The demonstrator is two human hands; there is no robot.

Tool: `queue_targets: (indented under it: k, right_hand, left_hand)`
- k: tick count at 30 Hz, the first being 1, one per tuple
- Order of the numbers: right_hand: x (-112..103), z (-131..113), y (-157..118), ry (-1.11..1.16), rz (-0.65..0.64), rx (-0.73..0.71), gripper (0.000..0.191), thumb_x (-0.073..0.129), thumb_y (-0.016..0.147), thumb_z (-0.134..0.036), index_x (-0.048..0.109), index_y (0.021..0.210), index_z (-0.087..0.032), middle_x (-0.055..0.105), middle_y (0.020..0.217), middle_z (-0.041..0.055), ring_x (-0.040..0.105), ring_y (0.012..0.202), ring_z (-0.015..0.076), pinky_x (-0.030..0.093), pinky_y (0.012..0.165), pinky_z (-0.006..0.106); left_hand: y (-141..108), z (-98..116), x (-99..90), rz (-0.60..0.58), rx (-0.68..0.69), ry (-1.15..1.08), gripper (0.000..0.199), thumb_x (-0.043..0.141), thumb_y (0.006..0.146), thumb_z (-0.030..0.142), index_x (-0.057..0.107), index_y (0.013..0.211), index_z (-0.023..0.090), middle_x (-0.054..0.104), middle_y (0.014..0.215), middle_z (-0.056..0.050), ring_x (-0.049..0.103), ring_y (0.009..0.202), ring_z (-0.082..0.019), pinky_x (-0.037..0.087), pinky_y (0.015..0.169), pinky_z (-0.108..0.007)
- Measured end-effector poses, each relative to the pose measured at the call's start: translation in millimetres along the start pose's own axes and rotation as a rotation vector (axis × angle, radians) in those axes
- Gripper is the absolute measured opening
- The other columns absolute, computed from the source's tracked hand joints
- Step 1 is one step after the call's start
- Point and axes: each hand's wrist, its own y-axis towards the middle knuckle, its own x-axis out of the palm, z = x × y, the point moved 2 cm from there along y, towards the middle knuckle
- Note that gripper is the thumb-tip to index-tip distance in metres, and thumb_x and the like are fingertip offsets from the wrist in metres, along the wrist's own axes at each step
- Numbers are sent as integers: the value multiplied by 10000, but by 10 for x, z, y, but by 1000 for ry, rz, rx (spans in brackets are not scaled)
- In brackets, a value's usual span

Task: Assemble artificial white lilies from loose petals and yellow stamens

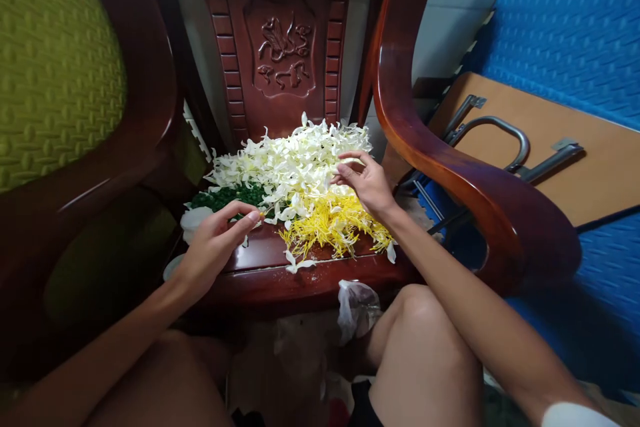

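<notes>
A heap of white artificial-looking flowers (285,157) covers the back of a dark red wooden seat (260,247). In front of it lies a pile of thin yellow strands (325,223), and dark green pieces (227,197) are at its left. My left hand (220,233) is closed in a pinch in front of the green pieces, with a tiny yellow bit showing at the fingertips. Over the right side of the white flowers hovers my right hand (365,183), its fingers loosely curved and apart, with nothing clearly seen in them.
A loose white flower (299,264) lies at the seat's front edge. Curved wooden armrests (440,160) flank the seat. A clear plastic bag (357,303) hangs below its edge. White rounded items (195,220) sit at left; a folded table (540,127) leans at right.
</notes>
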Motion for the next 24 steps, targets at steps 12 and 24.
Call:
queue_targets:
  k: [12, 24]
  right_hand:
    - [547, -508, -568, 763, -262, 105, 288, 912, 659, -319, 704, 819, -200, 674, 663, -58, 661, 577, 74, 536, 582, 202]
    - [892, -434, -742, 820, -400, 204, 306, 891, 686, -351, 698, 866, -196, 716, 731, -34, 663, 600, 85, 530, 592, 215]
  left_hand:
    - [-79, 138, 86, -86, 18, -99, 240, 668, 846, 436, 675, 845, 197, 506, 624, 30, 426, 571, -116, 276, 515, -252]
    - [-57, 55, 104, -95, -6, -305, 287, 634, 853, 480, 631, 867, 194, 519, 704, 18, 415, 586, -115, 321, 525, -249]
